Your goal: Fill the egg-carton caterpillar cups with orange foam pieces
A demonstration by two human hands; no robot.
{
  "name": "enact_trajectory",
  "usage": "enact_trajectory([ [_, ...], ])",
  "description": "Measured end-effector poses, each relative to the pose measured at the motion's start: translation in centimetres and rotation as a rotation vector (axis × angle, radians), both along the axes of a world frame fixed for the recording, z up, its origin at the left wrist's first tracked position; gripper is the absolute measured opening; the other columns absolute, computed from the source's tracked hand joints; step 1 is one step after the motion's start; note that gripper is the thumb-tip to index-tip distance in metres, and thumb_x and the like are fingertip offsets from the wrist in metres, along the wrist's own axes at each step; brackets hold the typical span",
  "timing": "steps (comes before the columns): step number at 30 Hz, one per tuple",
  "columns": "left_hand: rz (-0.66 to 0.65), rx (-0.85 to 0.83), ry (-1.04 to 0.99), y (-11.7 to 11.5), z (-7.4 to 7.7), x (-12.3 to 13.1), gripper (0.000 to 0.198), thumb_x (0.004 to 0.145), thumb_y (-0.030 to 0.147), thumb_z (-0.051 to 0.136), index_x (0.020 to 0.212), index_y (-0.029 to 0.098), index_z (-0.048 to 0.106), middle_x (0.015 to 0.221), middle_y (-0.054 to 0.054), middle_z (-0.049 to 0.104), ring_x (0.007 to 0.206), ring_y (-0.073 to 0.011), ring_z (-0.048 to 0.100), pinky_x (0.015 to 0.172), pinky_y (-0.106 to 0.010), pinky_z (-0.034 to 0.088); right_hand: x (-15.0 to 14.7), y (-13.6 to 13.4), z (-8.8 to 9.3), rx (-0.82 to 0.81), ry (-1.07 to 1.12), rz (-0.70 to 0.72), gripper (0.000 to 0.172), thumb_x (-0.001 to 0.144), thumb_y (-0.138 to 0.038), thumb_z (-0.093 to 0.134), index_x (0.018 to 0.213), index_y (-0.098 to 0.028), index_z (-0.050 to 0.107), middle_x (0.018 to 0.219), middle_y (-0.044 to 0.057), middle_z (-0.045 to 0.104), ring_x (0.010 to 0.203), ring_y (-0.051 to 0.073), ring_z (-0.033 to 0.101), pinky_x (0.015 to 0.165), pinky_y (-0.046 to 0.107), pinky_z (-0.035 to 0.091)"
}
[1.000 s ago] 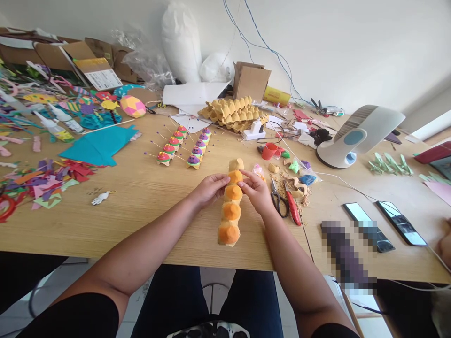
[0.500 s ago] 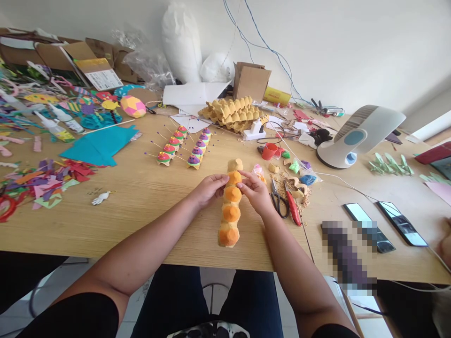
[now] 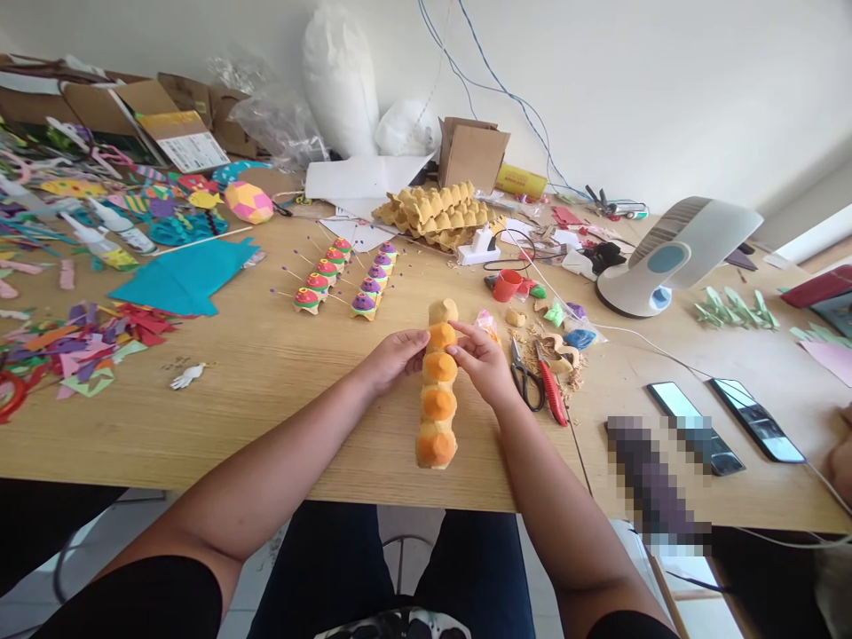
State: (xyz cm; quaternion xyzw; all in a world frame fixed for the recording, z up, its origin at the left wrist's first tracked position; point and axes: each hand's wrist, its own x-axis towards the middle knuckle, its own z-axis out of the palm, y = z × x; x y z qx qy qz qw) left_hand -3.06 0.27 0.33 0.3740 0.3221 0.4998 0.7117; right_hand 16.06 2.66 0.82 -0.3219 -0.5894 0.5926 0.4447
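Observation:
Between my hands is an egg carton strip point(image 3: 439, 404), a row of several upturned cups running toward me. Orange clay-like material covers most of its cup tops, while the farthest cup is bare tan. My left hand point(image 3: 403, 357) grips its left side near the far end, fingers partly hidden behind it. On the opposite side, my right hand point(image 3: 480, 359) has its thumb and fingers around the second cup from the far end. Beyond them stand a red-topped caterpillar strip point(image 3: 323, 277) and a purple-topped one point(image 3: 374, 280), both stuck with pins.
Scissors point(image 3: 525, 377) and a red utility knife point(image 3: 552, 390) lie right of my hand. A red cup point(image 3: 507, 286), stacked egg trays point(image 3: 436, 217) and a white fan point(image 3: 672, 253) stand farther back. Two phones point(image 3: 696, 430) lie at right; paper scraps point(image 3: 93, 342) cover the left.
The near end of the egg carton strip has swung slightly to the right. Both hands keep their hold in nearly the same place.

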Motion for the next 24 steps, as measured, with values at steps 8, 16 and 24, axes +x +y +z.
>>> enact_trajectory([
  [8,0.080,-0.025,0.131,-0.1,0.0,0.1,0.041,0.068,0.048,0.090,0.085,0.014,0.077,0.083,-0.005,0.076,0.075,-0.0173,0.067,0.072,-0.029,0.052,0.2,-0.3,1.0,0.011,-0.102,0.026,0.056,0.075,-0.047,0.084,0.120,-0.023,0.062,0.069,-0.005,0.063,0.059,0.011,0.056,0.056,0.025,0.047],
  [16,0.094,-0.027,0.204,-0.1,-0.2,0.2,0.042,0.065,0.050,0.092,0.080,0.014,0.075,0.076,-0.002,0.073,0.067,-0.0142,0.064,0.068,-0.027,0.050,0.5,-0.4,1.3,0.008,-0.185,0.069,0.053,0.075,-0.047,0.082,0.113,-0.024,0.054,0.059,-0.009,0.057,0.051,0.009,0.053,0.051,0.021,0.042],
  [24,0.009,-0.035,0.045,-0.2,-0.1,0.2,0.045,0.068,0.052,0.090,0.086,0.014,0.076,0.082,-0.005,0.076,0.072,-0.0159,0.069,0.070,-0.027,0.053,0.5,-0.2,1.4,-0.071,-0.038,0.035,0.054,0.076,-0.052,0.082,0.118,-0.021,0.066,0.071,-0.003,0.067,0.062,0.012,0.061,0.063,0.027,0.054],
])
